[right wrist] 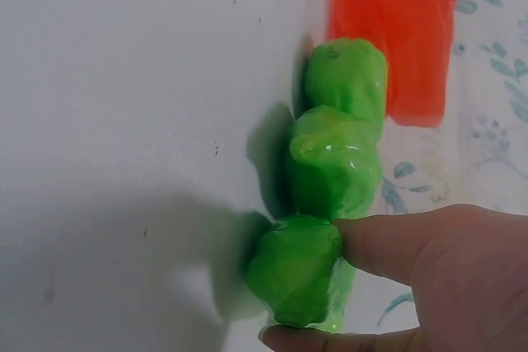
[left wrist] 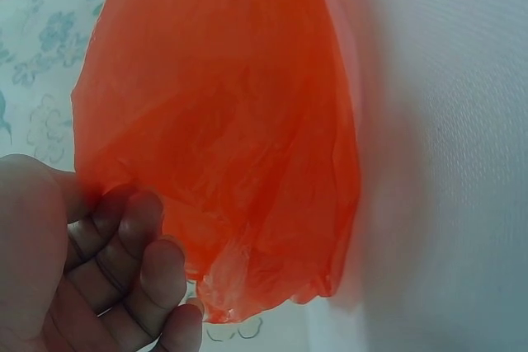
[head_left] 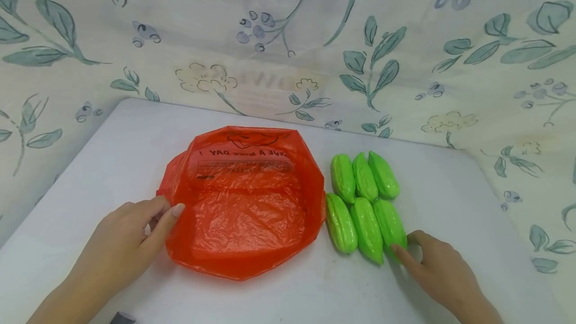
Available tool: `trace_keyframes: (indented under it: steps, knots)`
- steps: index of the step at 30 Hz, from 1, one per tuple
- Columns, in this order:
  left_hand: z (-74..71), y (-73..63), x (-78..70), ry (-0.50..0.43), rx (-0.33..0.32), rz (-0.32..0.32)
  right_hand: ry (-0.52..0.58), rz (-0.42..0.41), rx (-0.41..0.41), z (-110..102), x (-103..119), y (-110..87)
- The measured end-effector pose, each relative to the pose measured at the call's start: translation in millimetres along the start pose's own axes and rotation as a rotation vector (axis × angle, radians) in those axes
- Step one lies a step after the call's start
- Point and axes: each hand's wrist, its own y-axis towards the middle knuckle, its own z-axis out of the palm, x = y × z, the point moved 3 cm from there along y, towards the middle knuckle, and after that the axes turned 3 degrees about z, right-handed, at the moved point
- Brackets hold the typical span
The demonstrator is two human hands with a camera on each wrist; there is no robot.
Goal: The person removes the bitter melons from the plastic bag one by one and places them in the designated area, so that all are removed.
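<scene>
A red plastic bag (head_left: 247,224) stands on the white table with its mouth spread wide, dark printing showing on its inner far wall. At its left rim, my left hand (head_left: 126,236) pinches the plastic between thumb and fingers. To the right of the bag lie several glossy green ridged oblong fruits in two rows. My right hand (head_left: 443,271) grips the near end of the rightmost green fruit (head_left: 390,221) in the front row. In the right wrist view, thumb and finger sit on opposite sides of that green fruit (right wrist: 295,269).
Behind the white table (head_left: 459,204) hangs a floral cloth (head_left: 279,79), which also runs along both sides. A small dark object (head_left: 122,318) shows at the bottom edge, near the left forearm. The front-row fruits nearly touch the bag's right side.
</scene>
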Motion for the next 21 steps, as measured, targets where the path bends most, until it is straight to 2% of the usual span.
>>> trace_keyframes:
  steps: [10,16,21]
  knots:
    - [0.0,0.7,-3.4,-0.006,-0.032,0.028,0.004,0.004,-0.003,-0.1,-3.4,2.0]
    - [-0.5,0.9,-3.0,-0.012,-0.009,0.010,0.018,-0.008,0.003,-1.8,-7.3,1.4]
    - [-5.2,0.6,1.3,-0.011,-0.007,-0.015,0.010,-0.067,-0.062,-6.6,-8.9,0.3]
